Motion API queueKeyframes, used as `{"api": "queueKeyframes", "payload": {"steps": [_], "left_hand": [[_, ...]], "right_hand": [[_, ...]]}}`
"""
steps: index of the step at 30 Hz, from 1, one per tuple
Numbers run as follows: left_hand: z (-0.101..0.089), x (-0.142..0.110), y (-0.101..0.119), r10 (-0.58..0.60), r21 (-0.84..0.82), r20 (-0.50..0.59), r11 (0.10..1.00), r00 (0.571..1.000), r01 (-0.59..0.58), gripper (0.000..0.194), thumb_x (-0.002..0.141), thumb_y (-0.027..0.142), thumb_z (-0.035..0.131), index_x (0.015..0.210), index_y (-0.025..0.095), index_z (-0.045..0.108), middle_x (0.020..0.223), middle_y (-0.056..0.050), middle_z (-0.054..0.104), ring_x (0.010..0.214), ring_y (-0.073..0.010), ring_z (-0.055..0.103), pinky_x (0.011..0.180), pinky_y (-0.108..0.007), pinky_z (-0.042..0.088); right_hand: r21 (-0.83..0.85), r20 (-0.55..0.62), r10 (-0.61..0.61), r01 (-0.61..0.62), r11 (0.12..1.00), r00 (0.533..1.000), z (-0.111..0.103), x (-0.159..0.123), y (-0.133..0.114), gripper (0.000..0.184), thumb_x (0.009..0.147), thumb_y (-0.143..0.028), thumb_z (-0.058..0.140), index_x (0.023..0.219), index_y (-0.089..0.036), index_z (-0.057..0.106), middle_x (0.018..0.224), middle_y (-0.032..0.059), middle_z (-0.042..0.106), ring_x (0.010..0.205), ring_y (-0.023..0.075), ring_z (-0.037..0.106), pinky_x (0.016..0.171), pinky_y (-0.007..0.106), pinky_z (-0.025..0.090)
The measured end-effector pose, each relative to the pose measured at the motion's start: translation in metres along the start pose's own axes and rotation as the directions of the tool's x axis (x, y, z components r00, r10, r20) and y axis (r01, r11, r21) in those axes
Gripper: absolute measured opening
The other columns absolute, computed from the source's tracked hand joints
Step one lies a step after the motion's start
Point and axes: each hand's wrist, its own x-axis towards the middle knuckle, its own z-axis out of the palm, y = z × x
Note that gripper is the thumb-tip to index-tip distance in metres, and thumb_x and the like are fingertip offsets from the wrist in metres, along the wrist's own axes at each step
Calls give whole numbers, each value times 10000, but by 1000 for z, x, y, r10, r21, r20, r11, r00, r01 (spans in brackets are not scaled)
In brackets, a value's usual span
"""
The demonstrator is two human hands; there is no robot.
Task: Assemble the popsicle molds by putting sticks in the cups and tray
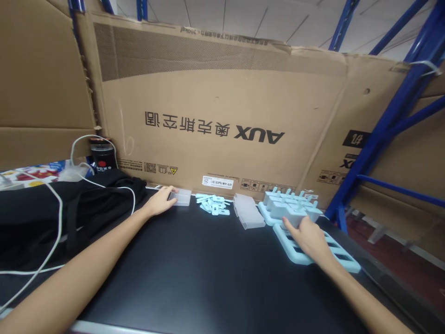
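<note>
My left hand (pixel 162 200) reaches far across the black table (pixel 194 273) and its fingers close on a small translucent white box (pixel 182 197) at the back. My right hand (pixel 308 234) rests on a light blue slotted tray (pixel 342 257) and grips a pale blue popsicle mould cup (pixel 295 216) at the tray's far end. Behind it stands a cluster of light blue moulds with sticks (pixel 287 202). Between the hands lie a pile of loose light blue stick pieces (pixel 213 205) and a frosted clear lid (pixel 248 211).
A large AUX cardboard sheet (pixel 222 120) walls off the back of the table. A black bag (pixel 52 213) with white cables (pixel 57 218) lies at the left, with a dark cup (pixel 102 155) behind it. Blue rack posts (pixel 382 125) stand at the right.
</note>
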Motion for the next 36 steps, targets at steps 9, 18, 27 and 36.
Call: {"api": "queueKeyframes", "payload": {"steps": [9,18,27,36], "left_hand": [[1,2,-2,-2,-22,6,1000,1000,2,352,797,381,509,1112,228,552,1254,-58,590,1215,-275,496,1036,-417,383],[1,2,-2,21,-38,-1,999,1000,-21,360,797,375,525,1121,220,552,1244,-67,599,1200,-281,503,1031,-432,379],[1,4,-2,14,-18,9,1000,1000,-14,345,795,378,532,1101,219,548,1245,-59,597,1175,-280,516,1013,-418,392],[0,4,-2,63,-57,-4,996,998,-63,204,794,358,539,944,235,602,1233,-24,629,1177,-268,511,1052,-442,363]], "right_hand": [[96,-29,-227,229,969,973,-48,17,-80,471,821,-529,477,1050,-117,473,881,158,636,785,287,620,607,312,395],[-119,145,-590,606,787,794,-49,40,-204,615,848,-617,414,1219,-132,479,1028,194,657,943,355,632,770,442,455],[-163,171,-620,643,749,766,-38,55,-229,594,791,-599,508,1104,-112,640,1036,204,661,1004,368,621,798,444,467],[5,148,-653,660,752,743,-27,47,-242,621,832,-508,500,1290,-96,418,1280,239,475,974,344,617,773,442,487]]}}
